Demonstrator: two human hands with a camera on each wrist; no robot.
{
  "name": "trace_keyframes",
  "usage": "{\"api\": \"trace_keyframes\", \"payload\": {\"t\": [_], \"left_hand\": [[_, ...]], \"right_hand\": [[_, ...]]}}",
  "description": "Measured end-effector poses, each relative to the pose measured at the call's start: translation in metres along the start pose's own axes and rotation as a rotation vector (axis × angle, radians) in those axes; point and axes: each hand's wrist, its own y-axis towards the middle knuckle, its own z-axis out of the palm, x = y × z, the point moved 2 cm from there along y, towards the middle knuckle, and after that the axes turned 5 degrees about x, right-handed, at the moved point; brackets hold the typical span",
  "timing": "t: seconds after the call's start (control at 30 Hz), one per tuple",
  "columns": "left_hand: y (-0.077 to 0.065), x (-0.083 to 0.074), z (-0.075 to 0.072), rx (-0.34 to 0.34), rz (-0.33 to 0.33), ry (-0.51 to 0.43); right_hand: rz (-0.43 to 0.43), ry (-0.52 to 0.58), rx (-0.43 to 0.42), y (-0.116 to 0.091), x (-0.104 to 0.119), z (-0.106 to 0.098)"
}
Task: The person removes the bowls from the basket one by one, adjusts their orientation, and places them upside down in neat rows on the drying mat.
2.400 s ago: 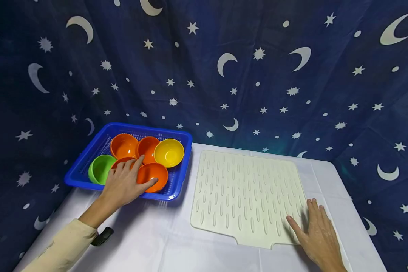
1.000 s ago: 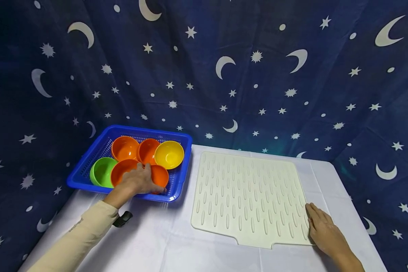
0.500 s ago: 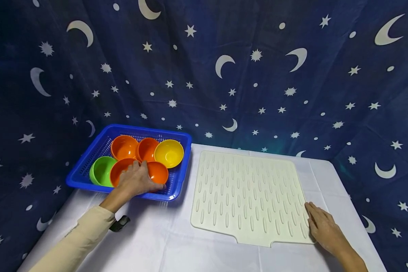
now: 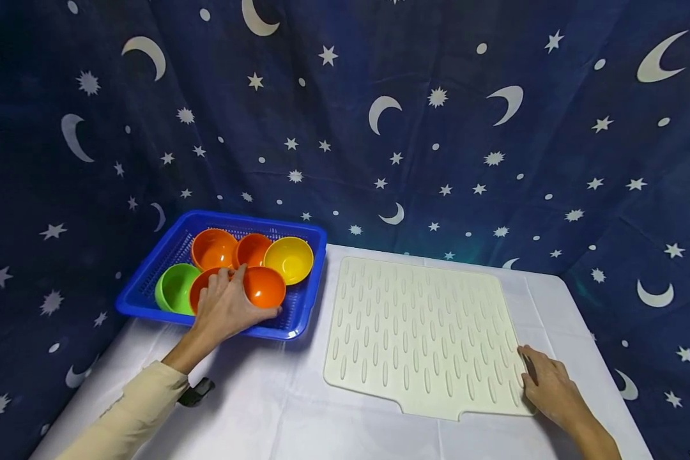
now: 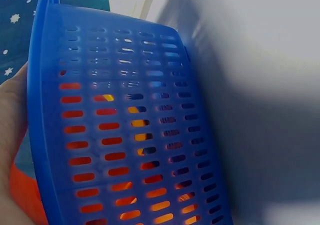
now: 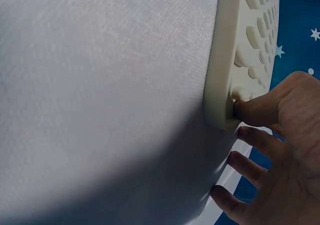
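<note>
In the head view my left hand reaches over the front of a blue basket. Its thumb and fingers grip the rim of an orange bowl at the basket's front right. The left wrist view shows part of this hand behind the basket's slotted wall, with orange below it. My right hand lies at the right edge of a cream ribbed mat. In the right wrist view its thumb touches the mat's corner, while the other fingers rest spread on the cloth beside it.
Also in the basket are a green bowl, a yellow bowl and several more orange bowls. A white cloth covers the table. Behind it hangs a dark blue curtain with moons and stars.
My left hand has come right to the front-right orange bowl and gripped it; the bowl has risen slightly. My right hand has settled against the mat's right edge.
</note>
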Motion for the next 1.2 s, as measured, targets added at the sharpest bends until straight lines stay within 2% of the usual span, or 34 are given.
{"api": "trace_keyframes", "payload": {"t": [0.23, 0.63, 0.87, 1.0, 1.2], "left_hand": [[-0.003, -0.005, -0.002, -0.008, -0.014, -0.041], [-0.009, -0.016, -0.006, -0.118, 0.003, -0.125], [-0.009, -0.026, -0.008, -0.078, -0.012, -0.239], [-0.007, -0.033, -0.01, -0.072, -0.006, -0.241], [-0.004, -0.044, -0.012, -0.08, 0.025, -0.266]], "right_hand": [[-0.004, 0.016, 0.014, -0.003, 0.0, 0.004], [-0.107, 0.046, 0.05, 0.011, 0.006, -0.009], [-0.103, 0.006, 0.072, 0.01, 0.004, -0.01], [-0.071, -0.002, 0.103, 0.008, 0.002, -0.009], [-0.082, -0.014, 0.089, 0.009, 0.002, -0.011]]}}
